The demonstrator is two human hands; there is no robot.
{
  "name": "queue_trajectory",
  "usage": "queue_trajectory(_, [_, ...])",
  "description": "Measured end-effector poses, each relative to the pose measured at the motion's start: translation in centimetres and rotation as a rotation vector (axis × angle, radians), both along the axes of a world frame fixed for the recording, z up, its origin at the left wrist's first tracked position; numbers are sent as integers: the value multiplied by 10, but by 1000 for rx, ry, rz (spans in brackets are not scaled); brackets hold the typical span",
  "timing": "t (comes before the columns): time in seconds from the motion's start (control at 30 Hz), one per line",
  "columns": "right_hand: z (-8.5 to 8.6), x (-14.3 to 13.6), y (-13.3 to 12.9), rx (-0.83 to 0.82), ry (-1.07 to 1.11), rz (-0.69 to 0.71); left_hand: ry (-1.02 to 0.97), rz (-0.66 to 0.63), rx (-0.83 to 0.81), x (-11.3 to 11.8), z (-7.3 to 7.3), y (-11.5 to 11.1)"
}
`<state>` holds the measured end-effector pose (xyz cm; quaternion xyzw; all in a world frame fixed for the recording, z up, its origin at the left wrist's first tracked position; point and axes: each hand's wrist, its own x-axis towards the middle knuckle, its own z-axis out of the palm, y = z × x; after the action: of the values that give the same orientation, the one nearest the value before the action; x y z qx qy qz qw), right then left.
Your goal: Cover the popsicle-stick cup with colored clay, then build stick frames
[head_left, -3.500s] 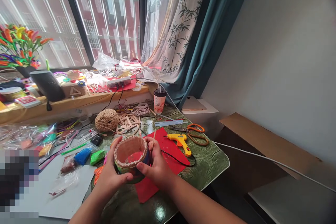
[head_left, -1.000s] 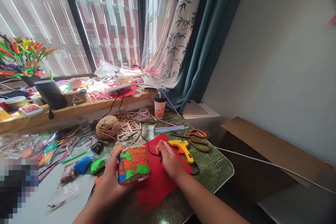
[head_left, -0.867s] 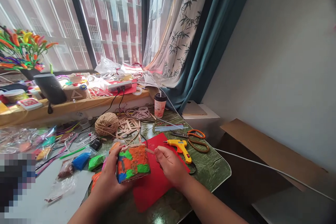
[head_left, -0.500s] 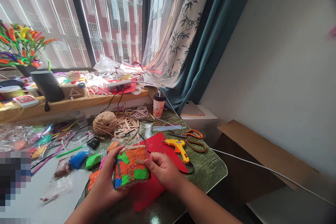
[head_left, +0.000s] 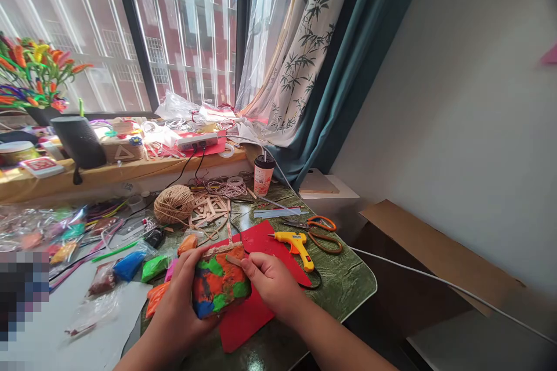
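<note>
A small box [head_left: 221,284] has its facing side coated in orange, green and blue clay. My left hand [head_left: 185,295] grips it by its left side and underside. Between the thumb and bent fingers of my right hand [head_left: 272,284] is a short wooden stick [head_left: 234,260], its flat tip lying against the clay near the box's upper edge. Under and behind the box lies a red sheet [head_left: 250,324]. A yellow glue gun [head_left: 295,246] rests on that sheet, right of my hands.
Orange-handled scissors [head_left: 322,223] lie right of the glue gun. Behind stand a twine ball [head_left: 174,204] and a lidded paper cup [head_left: 263,175]. Bags of blue clay [head_left: 129,265] and green clay [head_left: 154,267] sit on the left. A power strip [head_left: 197,140] lies on the windowsill.
The box has tilted and turned a little in my left hand. The stick's tip has shifted upward on the clay and now slants, with my right hand moving along.
</note>
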<state>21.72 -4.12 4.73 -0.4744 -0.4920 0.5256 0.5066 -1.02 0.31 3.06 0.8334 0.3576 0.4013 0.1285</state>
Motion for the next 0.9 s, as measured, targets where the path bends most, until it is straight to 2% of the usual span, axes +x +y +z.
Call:
queue_trajectory(0.2, [13,5,5,-40,47,110,13,38,-7,-2,-7,0])
queue_trajectory(0.33, [11,6,5,-78,-56,84,36,73,15,1,-8,-2])
queue_trajectory(0.43, [6,1,4,-135,-64,68,46,132,139,8,-5,-3])
queue_trajectory(0.5, [4,-6,0,-161,-17,41,53,145,243,11,-3,-3])
queue_trajectory(0.57, [5,-14,-6,-189,68,17,56,171,275,11,-1,-1])
queue_trajectory(0.7, [8,-24,-17,-255,353,30,23,266,136,6,1,3])
queue_trajectory(0.8, [9,-20,-17,-248,477,-26,-51,297,12,2,1,4])
queue_trajectory(0.9, [8,-13,-14,-374,595,-10,-84,291,7,1,0,5])
